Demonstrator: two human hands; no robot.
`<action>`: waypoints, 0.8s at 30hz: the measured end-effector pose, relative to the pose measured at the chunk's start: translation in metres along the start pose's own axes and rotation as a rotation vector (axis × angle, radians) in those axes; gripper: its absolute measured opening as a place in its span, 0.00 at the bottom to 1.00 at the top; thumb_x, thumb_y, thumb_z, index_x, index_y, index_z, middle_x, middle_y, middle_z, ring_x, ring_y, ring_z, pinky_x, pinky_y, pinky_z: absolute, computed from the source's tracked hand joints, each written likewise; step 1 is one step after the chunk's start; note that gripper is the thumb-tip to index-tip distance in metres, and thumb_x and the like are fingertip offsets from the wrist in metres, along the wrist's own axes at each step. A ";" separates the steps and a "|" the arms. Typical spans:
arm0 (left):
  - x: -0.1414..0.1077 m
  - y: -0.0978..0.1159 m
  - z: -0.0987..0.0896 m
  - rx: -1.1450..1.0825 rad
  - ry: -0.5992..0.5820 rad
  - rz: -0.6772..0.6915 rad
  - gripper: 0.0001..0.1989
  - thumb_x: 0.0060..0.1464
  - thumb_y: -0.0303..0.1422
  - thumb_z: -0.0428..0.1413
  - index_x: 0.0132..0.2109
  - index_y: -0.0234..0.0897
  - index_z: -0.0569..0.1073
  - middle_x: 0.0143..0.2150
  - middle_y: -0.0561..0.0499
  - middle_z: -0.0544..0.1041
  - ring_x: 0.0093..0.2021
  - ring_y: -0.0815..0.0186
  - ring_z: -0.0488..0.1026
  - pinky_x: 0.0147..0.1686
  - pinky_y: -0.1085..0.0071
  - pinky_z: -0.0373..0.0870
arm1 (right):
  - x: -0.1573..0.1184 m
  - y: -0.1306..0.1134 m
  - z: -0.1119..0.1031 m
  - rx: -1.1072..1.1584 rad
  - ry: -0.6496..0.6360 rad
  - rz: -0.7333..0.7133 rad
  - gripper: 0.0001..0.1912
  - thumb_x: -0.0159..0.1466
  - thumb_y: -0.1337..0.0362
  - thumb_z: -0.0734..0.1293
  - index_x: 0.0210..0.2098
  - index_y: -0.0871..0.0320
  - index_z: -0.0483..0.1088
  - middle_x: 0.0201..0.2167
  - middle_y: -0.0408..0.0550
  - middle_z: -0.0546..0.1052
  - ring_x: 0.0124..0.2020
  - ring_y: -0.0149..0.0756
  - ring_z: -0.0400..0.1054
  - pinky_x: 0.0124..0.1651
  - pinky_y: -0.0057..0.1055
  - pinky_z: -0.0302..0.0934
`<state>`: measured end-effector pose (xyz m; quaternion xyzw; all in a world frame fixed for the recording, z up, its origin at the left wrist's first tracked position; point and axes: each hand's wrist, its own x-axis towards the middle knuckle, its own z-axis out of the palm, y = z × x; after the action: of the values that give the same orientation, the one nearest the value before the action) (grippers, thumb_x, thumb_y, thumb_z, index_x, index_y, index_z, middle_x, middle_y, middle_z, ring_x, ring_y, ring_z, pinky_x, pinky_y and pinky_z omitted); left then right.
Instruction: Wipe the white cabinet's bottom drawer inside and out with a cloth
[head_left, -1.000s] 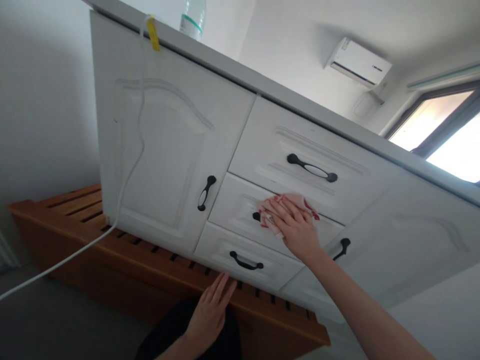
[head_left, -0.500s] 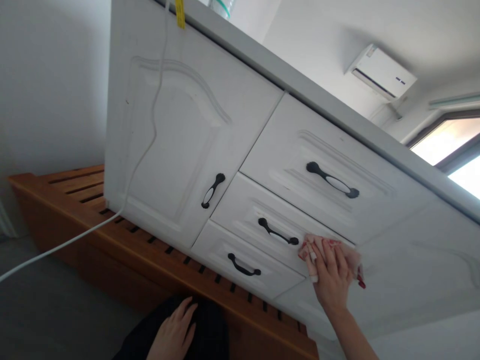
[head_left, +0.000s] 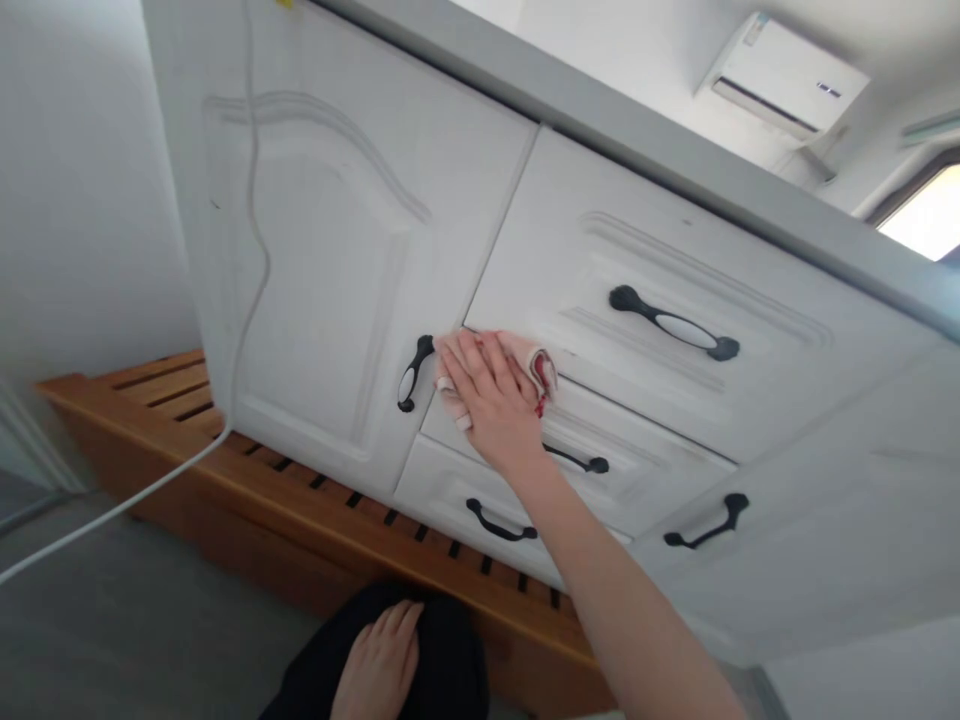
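Observation:
With its fingers spread, my right hand presses a folded pink and white cloth flat against the front of a white cabinet. The cloth covers the left end of the seam between the top drawer and the middle drawer. Just left of it is the black and white handle of the cabinet door. My forearm hides part of the middle drawer's handle. Down below, my left hand lies flat on my dark-clothed knee, holding nothing.
The cabinet stands on a slatted wooden bench. A white cable hangs down the door and runs off left over the bench. More black handles stick out at the right. An air conditioner hangs on the wall.
My right hand has moved the cloth left and up, from the middle drawer's right side to the seam beside the door handle. My left hand stays on my knee. The view has shifted.

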<state>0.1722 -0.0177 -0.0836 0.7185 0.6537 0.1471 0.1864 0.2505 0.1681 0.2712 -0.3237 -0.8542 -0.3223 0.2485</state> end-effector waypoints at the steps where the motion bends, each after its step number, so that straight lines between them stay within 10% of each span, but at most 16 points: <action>1: 0.000 -0.001 -0.001 -0.004 -0.008 0.004 0.25 0.66 0.31 0.41 0.64 0.42 0.71 0.65 0.45 0.74 0.64 0.57 0.71 0.62 0.54 0.69 | 0.001 -0.008 0.010 0.045 -0.002 0.018 0.34 0.74 0.59 0.55 0.76 0.49 0.36 0.76 0.41 0.49 0.77 0.43 0.39 0.72 0.44 0.42; 11: -0.001 -0.009 0.001 -0.007 -0.012 0.047 0.26 0.67 0.31 0.38 0.65 0.40 0.70 0.64 0.45 0.74 0.64 0.58 0.71 0.62 0.53 0.70 | -0.050 -0.033 0.048 0.113 -0.244 -0.034 0.37 0.74 0.67 0.53 0.75 0.46 0.29 0.76 0.40 0.44 0.77 0.42 0.39 0.65 0.47 0.57; 18: -0.001 -0.012 0.004 0.053 0.015 0.071 0.25 0.67 0.32 0.40 0.64 0.41 0.71 0.63 0.45 0.75 0.63 0.57 0.72 0.60 0.54 0.71 | -0.083 -0.014 0.039 0.137 -0.394 -0.200 0.38 0.72 0.73 0.52 0.75 0.49 0.31 0.76 0.39 0.45 0.77 0.37 0.39 0.71 0.42 0.54; 24: -0.002 -0.010 0.001 0.055 0.010 0.064 0.26 0.66 0.30 0.38 0.65 0.39 0.70 0.63 0.44 0.75 0.63 0.57 0.72 0.60 0.54 0.70 | -0.133 0.031 0.005 0.167 -0.511 -0.176 0.41 0.71 0.74 0.53 0.74 0.35 0.32 0.74 0.32 0.52 0.70 0.32 0.59 0.60 0.34 0.67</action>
<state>0.1638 -0.0192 -0.0887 0.7431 0.6351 0.1385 0.1588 0.3599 0.1375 0.1953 -0.2973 -0.9376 -0.1790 0.0222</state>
